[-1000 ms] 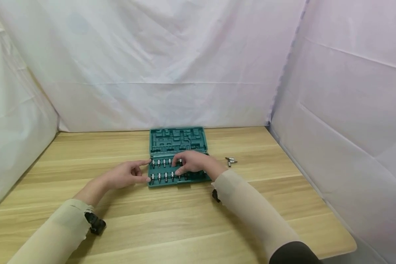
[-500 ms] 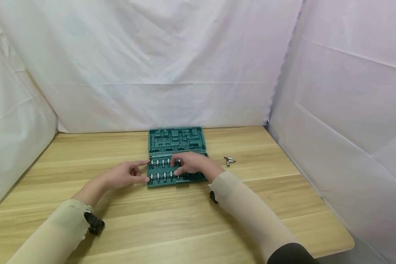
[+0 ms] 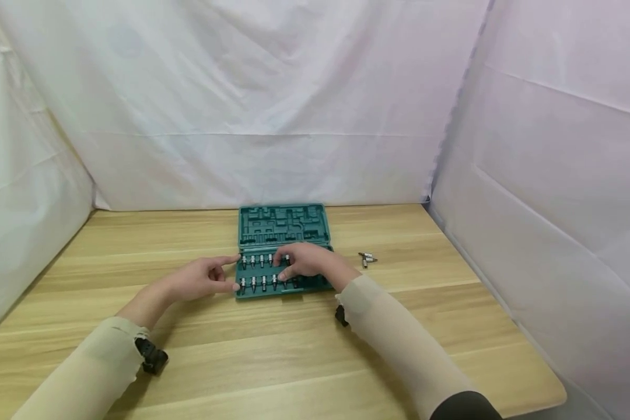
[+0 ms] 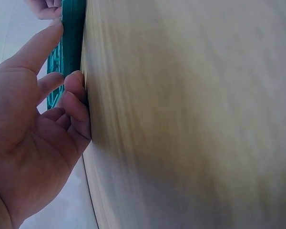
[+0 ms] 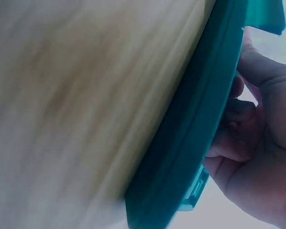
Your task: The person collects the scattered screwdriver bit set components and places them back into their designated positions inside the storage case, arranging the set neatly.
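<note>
A green plastic case (image 3: 283,224) lies unfolded on the table, its moulded lid toward the back. Short metal bit sockets (image 3: 253,283) stand in two rows in its near half. My left hand (image 3: 196,279) touches the case's left edge with index finger and thumb extended; its other fingers are bent, as the left wrist view shows. Over the middle of the rows, my right hand (image 3: 307,259) reaches down with index finger and thumb apart, the thumb by the near row. It hides part of both rows. The right wrist view has the case wall before its fingers.
Several loose bit sockets (image 3: 367,257) lie in a small heap on the wooden table (image 3: 231,361), right of the case. White cloth (image 3: 262,116) hangs behind and on both sides. The table's rounded front right corner shows.
Both hands keep the same places at the case, and the loose bit sockets stay put. Only the head view shifts slightly.
</note>
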Motion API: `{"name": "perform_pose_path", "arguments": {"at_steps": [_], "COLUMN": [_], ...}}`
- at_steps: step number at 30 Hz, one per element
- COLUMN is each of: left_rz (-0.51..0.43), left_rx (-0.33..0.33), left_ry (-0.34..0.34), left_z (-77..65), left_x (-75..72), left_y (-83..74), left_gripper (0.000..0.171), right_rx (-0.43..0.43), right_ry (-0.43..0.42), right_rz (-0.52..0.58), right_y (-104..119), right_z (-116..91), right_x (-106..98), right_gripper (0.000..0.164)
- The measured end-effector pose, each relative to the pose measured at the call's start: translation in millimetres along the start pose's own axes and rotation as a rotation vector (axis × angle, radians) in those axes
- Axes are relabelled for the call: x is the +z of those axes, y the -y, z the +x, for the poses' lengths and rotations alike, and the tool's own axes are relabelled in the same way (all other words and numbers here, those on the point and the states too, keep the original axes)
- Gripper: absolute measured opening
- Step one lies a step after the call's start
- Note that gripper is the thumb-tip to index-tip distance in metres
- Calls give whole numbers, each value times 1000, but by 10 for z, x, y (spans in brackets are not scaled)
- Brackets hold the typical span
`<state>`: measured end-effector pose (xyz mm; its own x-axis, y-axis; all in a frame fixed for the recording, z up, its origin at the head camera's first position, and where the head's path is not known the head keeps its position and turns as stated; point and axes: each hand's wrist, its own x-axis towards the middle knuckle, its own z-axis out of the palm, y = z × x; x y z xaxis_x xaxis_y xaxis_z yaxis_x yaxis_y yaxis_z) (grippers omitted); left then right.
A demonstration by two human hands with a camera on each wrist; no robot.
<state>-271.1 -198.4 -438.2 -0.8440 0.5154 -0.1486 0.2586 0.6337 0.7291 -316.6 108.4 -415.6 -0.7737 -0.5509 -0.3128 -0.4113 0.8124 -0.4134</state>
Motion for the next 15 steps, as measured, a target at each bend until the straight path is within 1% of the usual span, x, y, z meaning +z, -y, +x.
{"name": "perform_pose_path", "arguments": {"at_steps": [6, 11, 15], "left_rz": [3, 1, -3], "left_rx": [-7, -5, -6], "left_ry": [3, -1, -1], "left_z": [-5, -5, -7], "left_x": [2, 1, 1], "left_y": [-11, -12, -14], "left_gripper": [87, 88, 88], "right_rx": [-55, -110, -121], "right_ry": [-27, -86, -141], "right_rz": [-11, 48, 100], "right_y": [-33, -151, -287], "right_z": [-90, -236, -402], "right_x": [-10, -79, -208], "right_gripper": [39, 38, 33]}}
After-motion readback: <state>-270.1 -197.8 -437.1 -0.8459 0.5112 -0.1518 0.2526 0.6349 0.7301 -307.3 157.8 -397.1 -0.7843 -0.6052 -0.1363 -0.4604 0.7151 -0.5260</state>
